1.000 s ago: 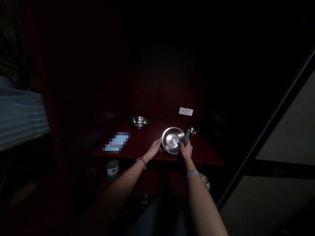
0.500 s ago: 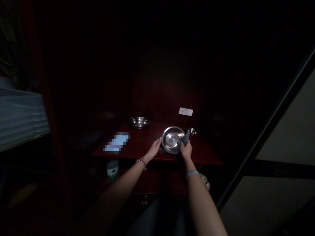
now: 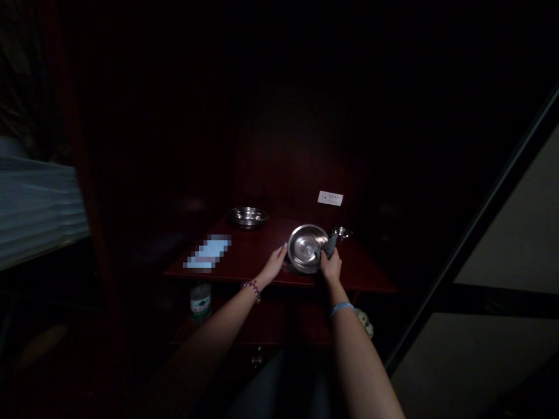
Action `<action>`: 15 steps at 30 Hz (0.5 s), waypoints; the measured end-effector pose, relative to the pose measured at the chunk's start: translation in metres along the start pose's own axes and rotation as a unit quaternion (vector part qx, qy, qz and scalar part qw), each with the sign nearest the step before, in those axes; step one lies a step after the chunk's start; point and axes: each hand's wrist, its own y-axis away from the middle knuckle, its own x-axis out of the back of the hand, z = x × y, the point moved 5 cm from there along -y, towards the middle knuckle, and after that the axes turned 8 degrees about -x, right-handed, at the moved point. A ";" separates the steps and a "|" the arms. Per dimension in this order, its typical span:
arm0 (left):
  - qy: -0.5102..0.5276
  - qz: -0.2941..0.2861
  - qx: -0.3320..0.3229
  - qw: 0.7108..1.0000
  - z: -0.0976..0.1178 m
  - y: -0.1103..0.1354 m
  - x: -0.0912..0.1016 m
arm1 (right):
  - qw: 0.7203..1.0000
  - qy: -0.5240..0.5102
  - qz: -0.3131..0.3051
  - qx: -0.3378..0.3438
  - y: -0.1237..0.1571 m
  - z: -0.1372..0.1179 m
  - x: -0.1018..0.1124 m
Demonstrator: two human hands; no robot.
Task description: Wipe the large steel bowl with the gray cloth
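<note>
A shiny steel bowl (image 3: 304, 247) is tilted toward me on a dark red wooden table (image 3: 257, 256). My left hand (image 3: 275, 263) grips the bowl's left rim, fingers curled round its edge. My right hand (image 3: 331, 266) is closed on a grey cloth (image 3: 329, 244) pressed against the bowl's right side. A beaded bracelet sits on my left wrist and a light blue band on my right.
A second steel bowl (image 3: 247, 216) stands at the table's far left, a small steel dish (image 3: 341, 233) behind the cloth. A blurred pale card (image 3: 207, 253) lies on the left. A white socket plate (image 3: 330, 198) is on the wall. A bottle (image 3: 200, 301) stands below.
The bowl and both hands have barely shifted; the cloth stays against the bowl's right side.
</note>
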 end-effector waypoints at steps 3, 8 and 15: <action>-0.002 0.001 0.000 1.000 0.000 0.000 0.000 | 1.000 0.001 -0.001 0.003 0.000 -0.001 0.000; -0.016 -0.010 0.000 1.000 0.004 0.001 -0.001 | 1.000 0.003 -0.006 0.000 0.000 -0.001 0.000; -0.026 -0.013 -0.002 1.000 0.006 0.002 0.000 | 1.000 0.010 -0.010 -0.005 0.001 -0.001 0.001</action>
